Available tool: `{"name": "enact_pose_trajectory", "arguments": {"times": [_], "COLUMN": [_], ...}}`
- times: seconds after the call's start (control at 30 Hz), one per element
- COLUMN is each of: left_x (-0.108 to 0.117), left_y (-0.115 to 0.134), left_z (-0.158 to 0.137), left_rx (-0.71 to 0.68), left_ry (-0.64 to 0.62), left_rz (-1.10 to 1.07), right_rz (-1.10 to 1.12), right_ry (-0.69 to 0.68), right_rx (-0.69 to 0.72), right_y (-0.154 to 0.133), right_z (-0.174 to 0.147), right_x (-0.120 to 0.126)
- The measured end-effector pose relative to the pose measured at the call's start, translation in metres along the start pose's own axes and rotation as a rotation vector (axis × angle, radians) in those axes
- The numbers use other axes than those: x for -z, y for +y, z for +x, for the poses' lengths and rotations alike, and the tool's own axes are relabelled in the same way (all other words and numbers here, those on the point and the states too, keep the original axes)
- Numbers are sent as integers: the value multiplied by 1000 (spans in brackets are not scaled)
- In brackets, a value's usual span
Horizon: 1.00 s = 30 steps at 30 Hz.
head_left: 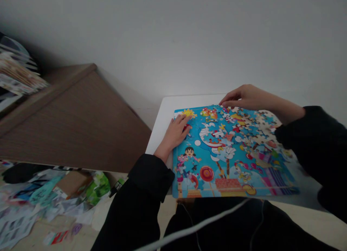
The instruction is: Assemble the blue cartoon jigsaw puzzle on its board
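A blue cartoon jigsaw puzzle [208, 160] lies on a small white table, its picture partly filled in. My left hand [176, 132] rests flat on the puzzle's upper left, fingers spread beside a yellow sun [189, 113]. At the top edge, my right hand [245, 96] has thumb and fingers drawn together, tips low over the board; whatever is between them is too small to make out. Loose puzzle pieces [260, 126], some with plain backs up, are heaped over the right part. A gap in the large central figure shows the board beneath.
The white table [159, 126] stands against a pale wall [189, 41]. On the left is a brown wooden cabinet [81, 124] with papers on top. Bags, a cardboard box [73, 184] and papers litter the floor. A white cable [200, 225] crosses in front of my lap.
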<state>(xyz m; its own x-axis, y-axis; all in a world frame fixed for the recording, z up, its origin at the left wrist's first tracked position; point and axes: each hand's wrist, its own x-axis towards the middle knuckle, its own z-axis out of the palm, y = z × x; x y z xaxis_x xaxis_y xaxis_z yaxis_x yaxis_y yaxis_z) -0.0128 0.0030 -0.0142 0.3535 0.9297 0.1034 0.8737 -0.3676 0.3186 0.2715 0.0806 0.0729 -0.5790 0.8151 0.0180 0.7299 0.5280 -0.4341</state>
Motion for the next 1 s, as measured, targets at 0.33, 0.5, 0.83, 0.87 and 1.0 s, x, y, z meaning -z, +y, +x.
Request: {"name": "enact_pose_trajectory", "arguments": {"times": [0.33, 0.5, 0.83, 0.87, 1.0], "left_x": [-3, -3, -3, -2, 2], "left_y": [-5, -4, -3, -2, 3], "left_z": [3, 3, 1, 1, 0], "left_rx": [-20, -12, -17, -11, 30], "left_ry": [7, 4, 20, 13, -25], "left_rz": [30, 25, 39, 43, 46], "right_rz": [-112, -201, 79, 169, 381], "right_ry": [-172, -174, -133, -99, -22], "right_rx": [26, 156, 61, 54, -75], "right_y": [13, 7, -11, -13, -22], "right_z": [-29, -23, 6, 14, 53], "right_x": [-32, -52, -36, -37, -55]}}
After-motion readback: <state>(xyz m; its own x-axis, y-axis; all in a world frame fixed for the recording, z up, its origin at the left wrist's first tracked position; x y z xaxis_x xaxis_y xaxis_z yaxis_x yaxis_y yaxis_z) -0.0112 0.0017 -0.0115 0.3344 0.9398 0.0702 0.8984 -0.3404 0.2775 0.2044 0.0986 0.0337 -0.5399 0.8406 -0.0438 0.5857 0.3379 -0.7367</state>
